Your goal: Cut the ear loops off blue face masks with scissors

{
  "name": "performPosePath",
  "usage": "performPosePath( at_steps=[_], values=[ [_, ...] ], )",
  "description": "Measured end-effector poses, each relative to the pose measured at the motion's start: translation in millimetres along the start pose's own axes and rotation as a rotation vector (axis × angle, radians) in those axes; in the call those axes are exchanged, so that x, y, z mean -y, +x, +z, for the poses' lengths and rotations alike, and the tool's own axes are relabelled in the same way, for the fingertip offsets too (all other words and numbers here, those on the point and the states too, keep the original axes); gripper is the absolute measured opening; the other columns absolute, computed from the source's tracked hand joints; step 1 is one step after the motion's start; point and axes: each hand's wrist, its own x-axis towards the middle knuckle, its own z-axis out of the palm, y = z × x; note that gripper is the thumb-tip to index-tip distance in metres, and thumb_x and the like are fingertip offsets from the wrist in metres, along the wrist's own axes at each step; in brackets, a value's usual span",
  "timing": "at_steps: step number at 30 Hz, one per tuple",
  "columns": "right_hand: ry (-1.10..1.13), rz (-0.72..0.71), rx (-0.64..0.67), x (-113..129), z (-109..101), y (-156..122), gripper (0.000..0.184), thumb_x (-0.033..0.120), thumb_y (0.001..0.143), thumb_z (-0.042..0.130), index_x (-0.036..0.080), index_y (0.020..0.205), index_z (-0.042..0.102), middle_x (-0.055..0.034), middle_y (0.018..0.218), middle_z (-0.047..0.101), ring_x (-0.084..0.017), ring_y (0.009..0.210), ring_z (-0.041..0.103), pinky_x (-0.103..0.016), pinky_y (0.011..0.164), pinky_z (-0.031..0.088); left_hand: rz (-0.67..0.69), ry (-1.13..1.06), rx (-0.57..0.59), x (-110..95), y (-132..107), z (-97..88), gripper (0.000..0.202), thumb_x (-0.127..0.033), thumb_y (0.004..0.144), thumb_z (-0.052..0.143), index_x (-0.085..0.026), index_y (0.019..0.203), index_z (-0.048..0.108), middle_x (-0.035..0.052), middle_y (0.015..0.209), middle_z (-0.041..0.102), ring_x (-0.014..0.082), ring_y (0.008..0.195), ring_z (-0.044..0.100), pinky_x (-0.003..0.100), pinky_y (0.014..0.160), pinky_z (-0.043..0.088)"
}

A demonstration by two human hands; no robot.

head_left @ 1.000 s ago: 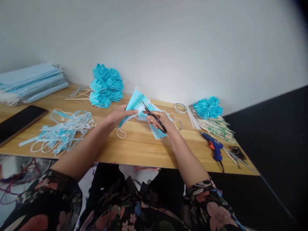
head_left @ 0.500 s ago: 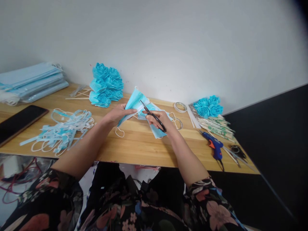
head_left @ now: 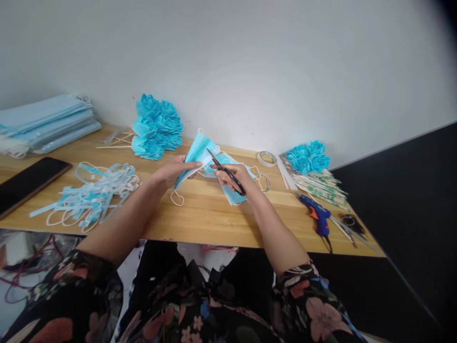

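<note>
My left hand (head_left: 173,171) pinches a light blue face mask (head_left: 197,151) and holds it up above the wooden table (head_left: 200,219); a white ear loop (head_left: 176,198) hangs below it. My right hand (head_left: 235,177) grips black scissors (head_left: 224,170), their blades pointing up-left onto the mask's edge. Under my right hand lie more blue masks (head_left: 233,194) on the table.
A heap of cut mask strips and ear loops (head_left: 89,196) lies at left, near a dark phone (head_left: 28,181) and a stack of masks (head_left: 46,121). Blue mask flowers (head_left: 157,126) stand at the back. At right are smaller flowers (head_left: 309,157), a tape roll (head_left: 267,158), sticks (head_left: 321,188) and a blue glue gun (head_left: 317,216).
Both hands with the mask and scissors have shifted very slightly left and up; the scissors stay at the mask's edge.
</note>
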Motion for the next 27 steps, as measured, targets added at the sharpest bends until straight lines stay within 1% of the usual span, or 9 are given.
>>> performPosePath(
  at_steps=[5,8,10,14,17,19,21,24,27],
  values=[
    [0.06,0.012,0.051,4.1,-3.4,-1.9,0.057,0.048,0.077,0.071,0.015,0.124,0.072,0.0045,0.059,0.055,-0.005,0.043,0.035,-0.022,0.042,0.025,0.02,-0.034,0.034,0.2,-0.9,1.8,0.044,-0.049,0.061,0.084,-0.017,0.061,0.055,0.0003,0.051,0.051,0.0089,0.048,0.043,0.025,0.05,0.033],
    [0.074,-0.016,0.085,2.7,-6.7,-0.3,0.057,0.045,0.078,0.071,0.016,0.128,0.07,0.0013,0.069,0.064,-0.008,0.053,0.046,-0.022,0.049,0.036,0.051,-0.072,0.019,0.6,-0.3,1.8,0.041,-0.047,0.063,0.083,-0.017,0.06,0.055,0.0,0.05,0.05,0.009,0.047,0.043,0.025,0.049,0.032],
    [0.042,-0.039,0.055,-1.0,-7.6,2.0,0.056,0.044,0.079,0.071,0.017,0.128,0.069,-0.0009,0.076,0.068,-0.012,0.063,0.057,-0.025,0.059,0.045,0.091,-0.106,-0.02,0.9,1.2,0.4,0.039,-0.044,0.065,0.081,-0.017,0.058,0.054,0.0001,0.049,0.05,0.0088,0.046,0.043,0.025,0.049,0.033],
    [-0.274,-0.088,-0.017,-8.2,-4.7,3.5,0.059,0.039,0.077,0.075,0.022,0.133,0.064,-0.0049,0.103,0.075,-0.021,0.093,0.068,-0.033,0.082,0.051,0.154,-0.264,-0.186,2.7,7.4,-5.0,0.033,-0.037,0.067,0.078,-0.017,0.059,0.052,-0.0004,0.049,0.049,0.0094,0.047,0.045,0.025,0.049,0.036],
    [-0.619,-0.114,0.071,-8.3,0.1,-0.7,0.061,0.029,0.081,0.072,0.026,0.14,0.06,-0.0068,0.117,0.075,-0.025,0.101,0.069,-0.036,0.087,0.051,0.13,-0.401,-0.345,5.3,12.5,-8.1,0.029,-0.033,0.063,0.078,-0.017,0.067,0.055,-0.0007,0.054,0.052,0.011,0.05,0.051,0.025,0.052,0.042],
    [-0.737,-0.157,0.134,-6.5,3.2,-4.0,0.053,0.027,0.084,0.068,0.027,0.136,0.063,-0.0064,0.122,0.074,-0.026,0.106,0.069,-0.036,0.09,0.051,0.111,-0.456,-0.439,7.1,14.0,-6.4,0.031,-0.03,0.06,0.081,-0.016,0.075,0.058,-0.0001,0.06,0.058,0.0128,0.056,0.056,0.026,0.056,0.048],
    [-0.76,-0.191,0.063,-4.5,5.6,-6.0,0.041,0.028,0.088,0.063,0.028,0.128,0.069,-0.0058,0.12,0.075,-0.026,0.109,0.07,-0.038,0.093,0.051,0.125,-0.495,-0.477,8.4,12.8,-0.1,0.036,-0.027,0.057,0.084,-0.015,0.081,0.06,0.0002,0.067,0.063,0.0144,0.062,0.06,0.028,0.063,0.052],
    [-0.607,-0.224,-0.163,-3.5,9.0,-5.5,0.031,0.034,0.093,0.055,0.025,0.117,0.074,-0.006,0.11,0.078,-0.024,0.102,0.071,-0.036,0.089,0.052,0.109,-0.539,-0.381,10.5,7.2,16.6,0.04,-0.026,0.056,0.088,-0.015,0.085,0.063,0.002,0.075,0.068,0.0176,0.07,0.065,0.033,0.072,0.056],
    [-0.316,-0.26,-0.201,-6.4,14.5,-2.5,0.03,0.043,0.092,0.058,0.023,0.108,0.074,-0.0045,0.103,0.077,-0.02,0.093,0.07,-0.03,0.078,0.051,0.044,-0.54,-0.204,14.8,0.9,34.1,0.042,-0.03,0.06,0.089,-0.013,0.091,0.068,0.0075,0.086,0.073,0.0235,0.082,0.07,0.039,0.08,0.058]
  ],
)
